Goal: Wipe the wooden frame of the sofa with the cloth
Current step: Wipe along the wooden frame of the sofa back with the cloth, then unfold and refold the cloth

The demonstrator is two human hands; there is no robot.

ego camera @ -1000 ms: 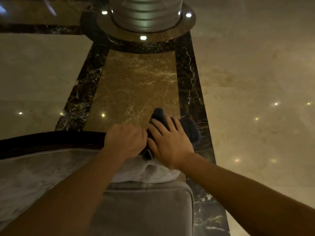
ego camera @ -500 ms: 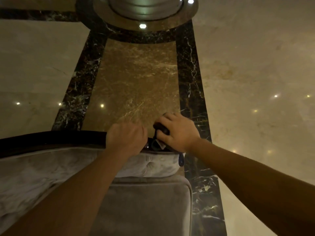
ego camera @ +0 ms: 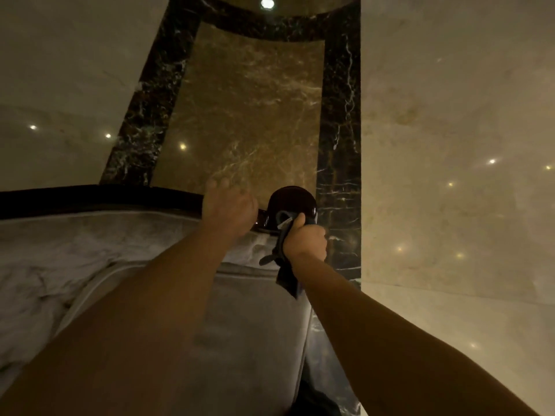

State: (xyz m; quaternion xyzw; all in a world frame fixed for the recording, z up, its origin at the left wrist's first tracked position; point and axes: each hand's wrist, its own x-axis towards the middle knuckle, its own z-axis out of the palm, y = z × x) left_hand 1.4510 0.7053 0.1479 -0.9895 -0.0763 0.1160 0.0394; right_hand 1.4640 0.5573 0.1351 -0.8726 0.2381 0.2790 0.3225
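Observation:
The sofa's dark glossy wooden frame [ego camera: 90, 198] runs along the top of the grey tufted backrest and ends in a rounded scroll [ego camera: 295, 201] at the right. My left hand [ego camera: 228, 210] grips the top rail just left of the scroll, fingers curled over the far edge. My right hand [ego camera: 306, 238] is closed on a dark cloth [ego camera: 285, 273], pressing it against the near side of the scroll. The loose end of the cloth hangs down over the upholstery.
The grey seat cushion [ego camera: 240, 325] and tufted backrest [ego camera: 75, 250] fill the lower left. Beyond the frame lies polished marble floor [ego camera: 249, 115] with dark veined bands [ego camera: 339, 130]. A round column base shows at the top edge.
My right hand slid from the top of the frame end down to its near side, baring the rounded scroll. The cloth now hangs below the hand. The view tilted downward.

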